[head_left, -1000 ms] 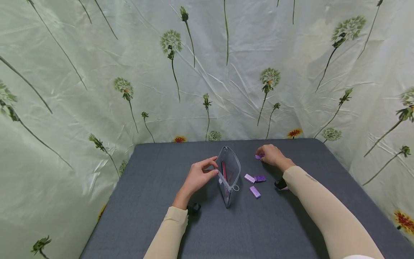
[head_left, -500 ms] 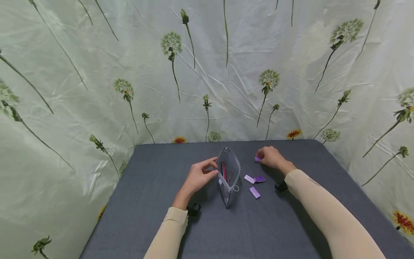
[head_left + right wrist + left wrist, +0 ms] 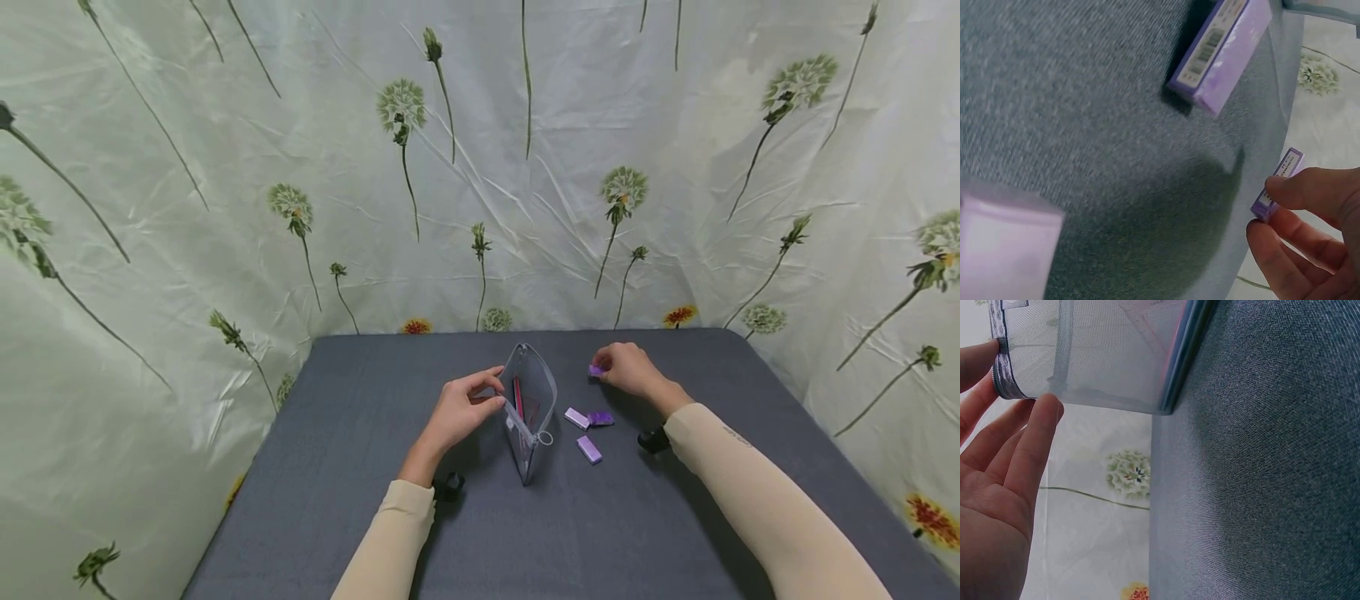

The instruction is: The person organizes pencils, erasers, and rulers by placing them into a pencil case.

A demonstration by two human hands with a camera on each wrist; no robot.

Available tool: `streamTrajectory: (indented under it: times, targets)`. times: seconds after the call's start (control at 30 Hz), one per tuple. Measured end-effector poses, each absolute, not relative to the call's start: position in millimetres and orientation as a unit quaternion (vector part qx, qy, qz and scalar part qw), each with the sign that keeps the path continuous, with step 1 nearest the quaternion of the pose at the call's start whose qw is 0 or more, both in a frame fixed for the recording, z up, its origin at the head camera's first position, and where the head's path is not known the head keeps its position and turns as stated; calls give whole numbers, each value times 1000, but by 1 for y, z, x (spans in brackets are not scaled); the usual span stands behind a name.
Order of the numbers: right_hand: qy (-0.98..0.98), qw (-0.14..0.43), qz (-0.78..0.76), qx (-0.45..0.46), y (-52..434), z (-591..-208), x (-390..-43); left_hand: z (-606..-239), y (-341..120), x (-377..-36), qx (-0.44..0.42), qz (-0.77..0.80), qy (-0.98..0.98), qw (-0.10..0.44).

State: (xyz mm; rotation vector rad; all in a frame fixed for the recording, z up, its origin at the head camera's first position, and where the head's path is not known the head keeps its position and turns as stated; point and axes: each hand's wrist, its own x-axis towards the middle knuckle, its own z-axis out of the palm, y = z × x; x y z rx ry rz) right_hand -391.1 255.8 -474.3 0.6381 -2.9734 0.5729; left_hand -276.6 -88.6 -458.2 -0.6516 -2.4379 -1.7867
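Observation:
A grey see-through mesh zip pouch stands upright on the table with its mouth spread, a red stick-like item inside. My left hand pinches the pouch's zipped rim between thumb and fingers; in the left wrist view the thumb and fingertips meet at the zip edge. Farther back on the right, my right hand pinches a small purple box between thumb and fingers. Between pouch and right wrist lie a pale purple box, a darker purple box and a nearer purple box.
Beneath everything is a dark grey cloth-covered table. A pale curtain with dandelion prints hangs behind its far edge. The pouch's zip pull ring hangs at its near right corner.
My right hand has shifted slightly left with the small purple box, which shows a bit more now. The left hand keeps its hold on the pouch. The head view has tilted slightly.

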Motion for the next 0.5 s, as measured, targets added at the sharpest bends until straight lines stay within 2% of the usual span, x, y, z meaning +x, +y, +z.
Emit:
streamTrajectory:
  times: [0.3,0.5]
  targets:
    - [-953,47,216,206,246,-466,-380,-485,-95,-296,-219,-563,-797,32]
    - [-946,70,234,214,238,-462,-373,-486,-94,-296,-225,-557,-798,43]
